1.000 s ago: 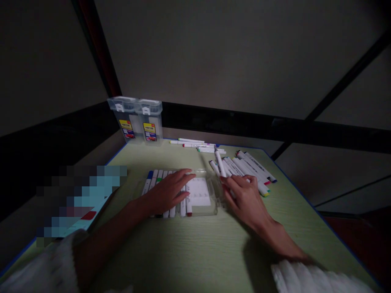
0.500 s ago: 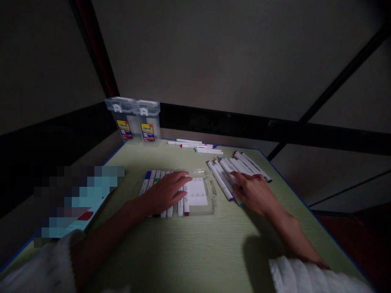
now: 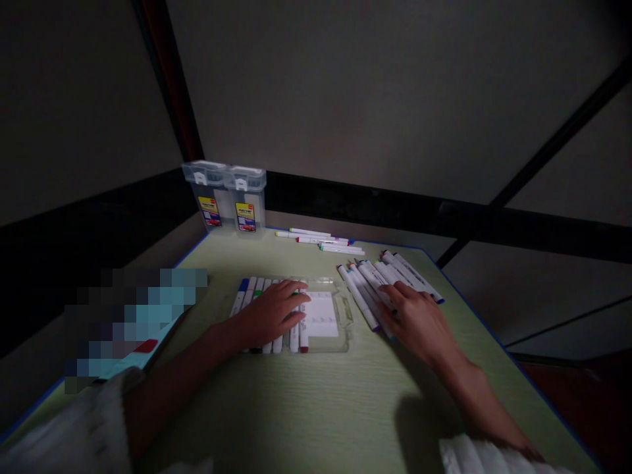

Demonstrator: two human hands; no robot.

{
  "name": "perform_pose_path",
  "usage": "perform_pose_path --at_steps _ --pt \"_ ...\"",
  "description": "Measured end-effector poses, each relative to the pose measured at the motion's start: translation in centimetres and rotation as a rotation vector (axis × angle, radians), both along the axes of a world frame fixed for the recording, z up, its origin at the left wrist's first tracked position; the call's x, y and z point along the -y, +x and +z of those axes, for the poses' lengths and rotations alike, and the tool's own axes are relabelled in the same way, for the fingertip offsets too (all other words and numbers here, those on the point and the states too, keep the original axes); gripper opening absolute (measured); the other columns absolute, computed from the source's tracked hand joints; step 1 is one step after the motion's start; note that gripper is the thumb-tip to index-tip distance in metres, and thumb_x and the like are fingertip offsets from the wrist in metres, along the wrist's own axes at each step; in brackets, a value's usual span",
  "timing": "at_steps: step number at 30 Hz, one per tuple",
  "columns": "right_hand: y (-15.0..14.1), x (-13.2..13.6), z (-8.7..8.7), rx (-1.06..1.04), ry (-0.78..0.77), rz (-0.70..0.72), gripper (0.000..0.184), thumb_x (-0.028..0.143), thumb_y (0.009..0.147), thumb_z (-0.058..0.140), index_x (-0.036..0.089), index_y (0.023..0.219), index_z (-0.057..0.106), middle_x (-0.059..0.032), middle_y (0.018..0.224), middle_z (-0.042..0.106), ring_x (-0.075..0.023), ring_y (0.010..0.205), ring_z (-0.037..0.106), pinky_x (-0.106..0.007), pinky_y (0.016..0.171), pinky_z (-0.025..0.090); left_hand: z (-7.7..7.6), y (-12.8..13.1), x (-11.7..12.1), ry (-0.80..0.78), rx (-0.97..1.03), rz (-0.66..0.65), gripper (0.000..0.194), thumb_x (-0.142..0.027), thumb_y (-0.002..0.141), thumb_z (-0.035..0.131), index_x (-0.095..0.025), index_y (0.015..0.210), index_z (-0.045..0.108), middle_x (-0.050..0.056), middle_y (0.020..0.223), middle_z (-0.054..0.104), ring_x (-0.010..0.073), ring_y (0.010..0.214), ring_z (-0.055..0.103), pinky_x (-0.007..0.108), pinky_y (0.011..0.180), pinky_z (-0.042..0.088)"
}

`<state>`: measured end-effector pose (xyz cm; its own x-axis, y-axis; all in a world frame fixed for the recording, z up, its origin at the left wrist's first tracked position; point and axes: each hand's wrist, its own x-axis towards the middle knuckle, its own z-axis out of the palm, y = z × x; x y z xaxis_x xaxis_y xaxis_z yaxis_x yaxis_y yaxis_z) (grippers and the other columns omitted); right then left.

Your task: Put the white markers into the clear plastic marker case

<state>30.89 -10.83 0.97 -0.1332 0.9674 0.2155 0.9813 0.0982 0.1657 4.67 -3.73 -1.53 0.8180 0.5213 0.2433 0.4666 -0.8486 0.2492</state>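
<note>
A clear flat plastic case (image 3: 340,326) lies open in the middle of the green table, with a row of white markers (image 3: 251,289) lying side by side in its left half. My left hand (image 3: 271,315) rests flat on those markers, fingers stretched out. To the right lies a loose group of white markers (image 3: 375,280) with coloured caps. My right hand (image 3: 419,322) lies on the near ends of that group, fingers curled down onto them. Whether it grips one I cannot tell.
Two upright clear marker boxes (image 3: 227,197) with yellow labels stand at the table's far left corner. A few more markers (image 3: 320,240) lie along the far edge. A blurred-out coloured object (image 3: 133,322) sits at the left edge. The table (image 3: 306,408) has a blue rim.
My right hand held a marker upright beside the case a second ago. It has since moved right and down onto the loose markers. My left hand stayed in place.
</note>
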Motion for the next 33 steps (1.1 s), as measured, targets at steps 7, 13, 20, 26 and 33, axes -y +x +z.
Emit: perform_pose_path --at_steps 7,13,20,26,33 --pt "-2.3 0.9 0.4 -0.056 -0.020 0.173 0.018 0.018 0.084 0.037 0.016 0.091 0.054 -0.0062 0.084 0.055 -0.0203 0.079 0.051 -0.031 0.071 0.031 2.4 0.7 -1.6 -0.002 0.072 0.053 0.029 -0.027 0.080 0.047 -0.017 0.107 0.052 0.010 0.124 0.043 0.0217 0.115 0.040 0.038 0.096 0.033" --pt "-3.0 1.1 0.5 -0.064 -0.024 0.200 0.014 0.017 0.084 0.040 0.016 0.082 0.053 -0.0051 0.082 0.055 -0.0183 0.076 0.051 -0.030 0.069 0.030 4.8 4.9 -7.4 -0.004 0.099 0.105 0.026 -0.026 0.079 0.047 -0.014 0.101 0.053 0.009 0.107 0.056 0.0186 0.105 0.048 0.032 0.092 0.036" --pt "-3.1 1.1 0.5 -0.042 -0.044 0.208 0.015 0.017 0.085 0.038 0.017 0.081 0.052 -0.0049 0.083 0.056 -0.0164 0.075 0.051 -0.028 0.070 0.030 0.8 10.2 -10.4 0.030 -0.076 0.159 0.048 -0.027 0.076 0.050 -0.009 0.120 0.041 0.016 0.130 0.041 0.0239 0.120 0.036 0.035 0.098 0.029" --pt "-3.1 1.1 0.5 -0.037 -0.063 0.209 0.014 0.017 0.085 0.038 0.018 0.082 0.052 -0.0050 0.084 0.056 -0.0171 0.076 0.051 -0.029 0.070 0.030 -0.5 10.3 -11.0 0.089 -0.134 0.188 0.035 -0.026 0.080 0.044 -0.012 0.112 0.048 0.014 0.122 0.047 0.0244 0.113 0.043 0.038 0.096 0.030" --pt "-3.2 1.0 0.4 -0.033 -0.080 0.209 0.015 0.017 0.085 0.038 0.018 0.082 0.052 -0.0048 0.084 0.057 -0.0169 0.075 0.052 -0.028 0.070 0.031 -0.1 9.4 -11.3 0.115 -0.139 0.255 0.023 -0.012 0.078 0.043 -0.015 0.097 0.056 0.010 0.104 0.057 0.0214 0.102 0.050 0.033 0.089 0.037"
